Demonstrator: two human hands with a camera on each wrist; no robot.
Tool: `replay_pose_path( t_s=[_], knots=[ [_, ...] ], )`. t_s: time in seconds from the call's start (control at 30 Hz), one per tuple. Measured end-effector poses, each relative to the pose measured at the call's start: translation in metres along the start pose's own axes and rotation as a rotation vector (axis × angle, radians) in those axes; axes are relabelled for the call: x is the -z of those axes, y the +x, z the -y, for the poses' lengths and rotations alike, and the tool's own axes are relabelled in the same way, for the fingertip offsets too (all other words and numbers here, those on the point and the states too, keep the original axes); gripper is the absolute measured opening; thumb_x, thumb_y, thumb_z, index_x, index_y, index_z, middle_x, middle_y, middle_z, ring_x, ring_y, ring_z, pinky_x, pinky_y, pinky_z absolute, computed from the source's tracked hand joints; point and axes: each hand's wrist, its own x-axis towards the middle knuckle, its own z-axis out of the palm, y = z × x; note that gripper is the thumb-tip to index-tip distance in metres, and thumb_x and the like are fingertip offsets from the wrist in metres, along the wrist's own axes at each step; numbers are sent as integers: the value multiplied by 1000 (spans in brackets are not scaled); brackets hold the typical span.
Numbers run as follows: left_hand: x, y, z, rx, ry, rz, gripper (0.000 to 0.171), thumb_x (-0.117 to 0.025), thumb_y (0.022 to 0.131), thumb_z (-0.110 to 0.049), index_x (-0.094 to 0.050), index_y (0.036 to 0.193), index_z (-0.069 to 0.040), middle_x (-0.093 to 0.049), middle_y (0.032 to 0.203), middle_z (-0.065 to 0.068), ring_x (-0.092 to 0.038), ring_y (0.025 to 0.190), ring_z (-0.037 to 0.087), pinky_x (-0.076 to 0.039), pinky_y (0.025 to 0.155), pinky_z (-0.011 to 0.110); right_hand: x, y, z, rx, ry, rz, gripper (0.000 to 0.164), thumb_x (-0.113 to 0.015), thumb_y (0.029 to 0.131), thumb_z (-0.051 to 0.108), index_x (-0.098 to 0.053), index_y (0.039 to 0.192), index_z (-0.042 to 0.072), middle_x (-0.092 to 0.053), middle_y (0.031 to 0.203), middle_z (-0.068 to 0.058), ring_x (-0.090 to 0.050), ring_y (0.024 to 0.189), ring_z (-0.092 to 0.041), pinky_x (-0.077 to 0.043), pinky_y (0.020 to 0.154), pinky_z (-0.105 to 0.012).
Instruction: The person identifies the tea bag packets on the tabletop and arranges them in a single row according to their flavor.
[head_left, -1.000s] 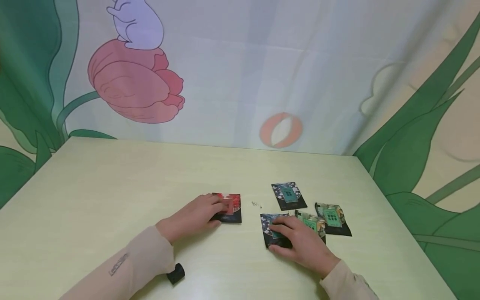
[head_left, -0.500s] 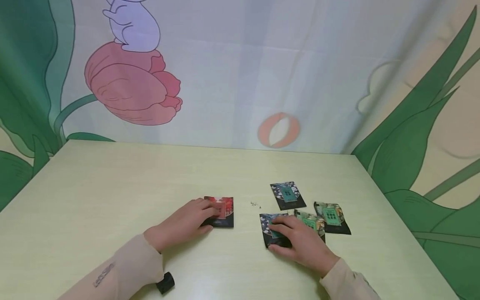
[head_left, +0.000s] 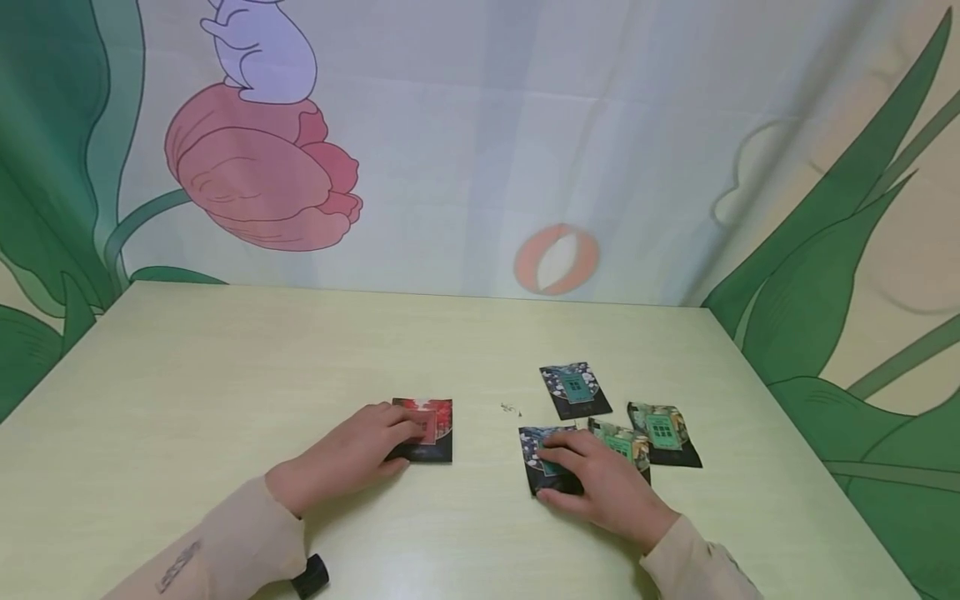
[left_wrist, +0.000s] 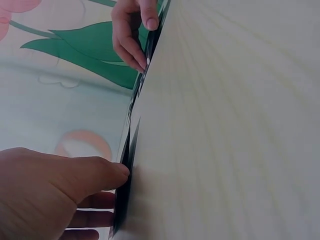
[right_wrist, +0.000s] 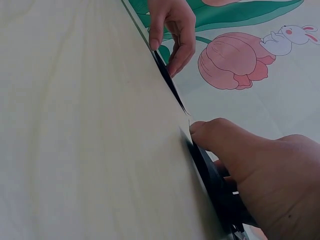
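In the head view my left hand [head_left: 352, 454] rests its fingers on a small flat packet with a red top and black bottom [head_left: 438, 450]. The left wrist view shows the thumb [left_wrist: 107, 172] against the packet's edge, the other fingers stretched over it. My right hand [head_left: 603, 487] lies on a dark blue flowered packet [head_left: 529, 467], thumb at its near edge. Partly under that hand is a green-labelled packet [head_left: 621, 446]. Both hands' fingers look relaxed, and they cover parts of the packets.
Another dark blue flowered packet [head_left: 575, 390] lies farther back, and a second green-labelled packet [head_left: 664, 435] lies to the right. A small dark mark [head_left: 511, 409] is on the pale table [head_left: 225, 375]. A printed curtain [head_left: 435, 167] hangs behind it.
My left hand has slid the red and black packet to the left and slightly nearer, away from the other packets. The right hand and the packets around it have stayed in place.
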Motion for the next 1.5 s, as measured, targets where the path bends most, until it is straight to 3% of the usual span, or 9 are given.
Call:
replay_pose_path(
  t_s=[0.83,1.17,1.5],
  knots=[
    [3,-25,3,21,17,-11,31,-76,81,-18,-67,110,-10,-64,110,4,-60,101,21,-50,92,38,0,1,-1,-13,6,22,54,-60,86,59,-66,122,19,-59,129,2,-55,121,-19,-48,99,-38],
    [3,-28,1,49,-31,5,33,-75,82,-19,-67,113,-11,-64,113,3,-59,101,19,-52,88,35,2,1,-1,3,-11,15,53,-63,86,56,-66,123,18,-59,128,1,-55,120,-19,-49,98,-38],
    [0,-30,2,28,7,-64,31,-76,81,-17,-69,110,-9,-65,113,4,-60,103,19,-55,84,31,4,12,4,-1,-19,51,53,-62,87,56,-65,123,17,-59,128,1,-55,120,-19,-48,98,-38]
  ],
)
